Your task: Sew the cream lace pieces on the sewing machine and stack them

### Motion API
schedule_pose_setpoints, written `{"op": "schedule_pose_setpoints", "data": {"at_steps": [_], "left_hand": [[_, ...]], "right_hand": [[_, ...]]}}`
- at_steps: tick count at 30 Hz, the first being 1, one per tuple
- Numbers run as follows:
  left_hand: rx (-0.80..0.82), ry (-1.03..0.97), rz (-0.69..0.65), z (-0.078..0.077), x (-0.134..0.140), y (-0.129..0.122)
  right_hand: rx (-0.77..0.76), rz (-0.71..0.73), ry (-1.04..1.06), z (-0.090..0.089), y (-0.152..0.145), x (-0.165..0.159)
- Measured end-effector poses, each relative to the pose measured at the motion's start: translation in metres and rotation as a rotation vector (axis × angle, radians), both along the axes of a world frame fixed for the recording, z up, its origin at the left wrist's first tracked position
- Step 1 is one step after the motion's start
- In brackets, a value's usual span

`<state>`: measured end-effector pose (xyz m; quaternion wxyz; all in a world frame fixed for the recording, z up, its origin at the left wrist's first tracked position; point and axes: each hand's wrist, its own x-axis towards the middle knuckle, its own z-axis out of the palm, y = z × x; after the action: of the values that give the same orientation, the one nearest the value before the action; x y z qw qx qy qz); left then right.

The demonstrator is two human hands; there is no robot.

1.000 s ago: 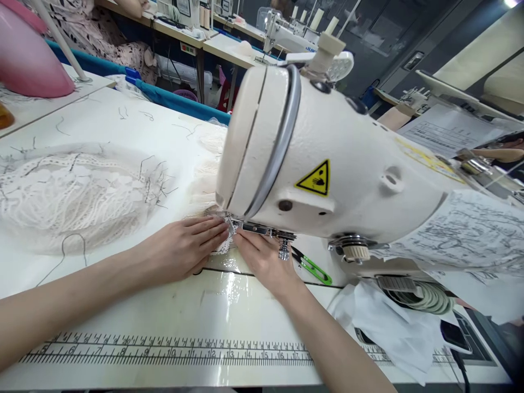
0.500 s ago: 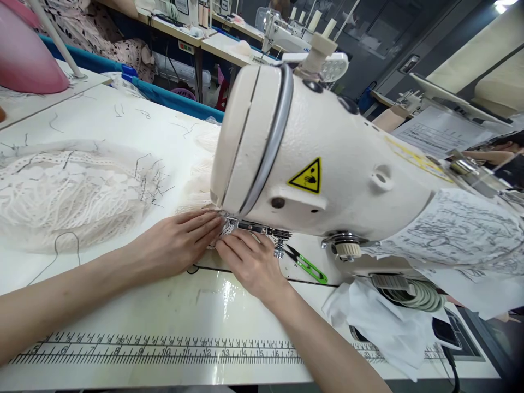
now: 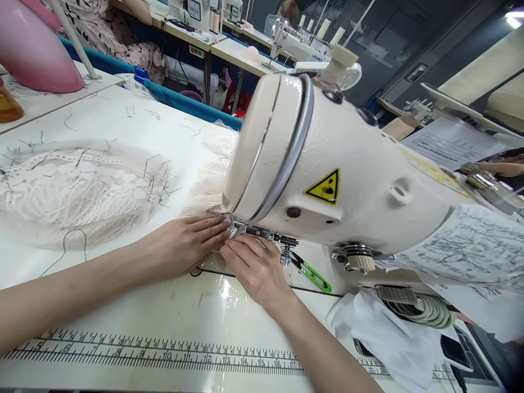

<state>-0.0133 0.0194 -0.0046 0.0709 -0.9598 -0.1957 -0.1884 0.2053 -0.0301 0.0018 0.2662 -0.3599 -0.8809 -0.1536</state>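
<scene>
Off-white lace fabric with a fringed edge lies under the head of a sewing machine. My left hand rests flat on it, fingers stretched toward the needle area. Close by on the right, my right hand has its fingers bent together at the lace edge in front of the presser foot; its thumb is hidden. The needle is out of sight behind the machine head and fingers. Green thread snips lie on the machine bed, just right of my right hand.
A heap of off-white lace with dark thread ends spreads at the left. A printed ruler runs along the front edge. White cloth and a phone lie at the right. Behind are a pink rounded object and a person in spotted clothing.
The whole view has shifted, so the machine and hands appear slightly farther right and lower. Both hands keep nearly the same place at the lace.
</scene>
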Motion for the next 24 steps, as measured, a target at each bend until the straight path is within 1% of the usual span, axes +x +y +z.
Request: {"op": "schedule_pose_setpoints", "data": {"at_steps": [3, 8, 10, 14, 17, 20, 24], "left_hand": [[0.051, 0.003, 0.007, 0.002, 0.003, -0.002], [0.124, 0.025, 0.067, 0.003, 0.01, -0.007], [0.121, 0.02, 0.088, 0.001, 0.012, -0.009], [0.086, -0.039, 0.119, -0.007, 0.015, -0.011], [0.083, -0.06, 0.132, -0.01, 0.015, -0.013], [0.064, -0.043, 0.128, -0.004, 0.015, -0.013], [0.062, -0.005, 0.114, 0.004, 0.014, -0.013]], "right_hand": [[-0.001, -0.026, -0.01, 0.0, 0.0, 0.0], [-0.037, -0.077, -0.011, 0.0, -0.002, 0.003], [-0.064, -0.084, -0.011, 0.0, -0.002, 0.005], [-0.137, -0.081, -0.023, 0.002, -0.001, 0.009], [-0.151, -0.092, 0.009, 0.0, 0.0, 0.012], [-0.162, -0.101, 0.034, -0.005, 0.002, 0.015], [-0.224, -0.118, 0.042, -0.008, 0.005, 0.019]]}}
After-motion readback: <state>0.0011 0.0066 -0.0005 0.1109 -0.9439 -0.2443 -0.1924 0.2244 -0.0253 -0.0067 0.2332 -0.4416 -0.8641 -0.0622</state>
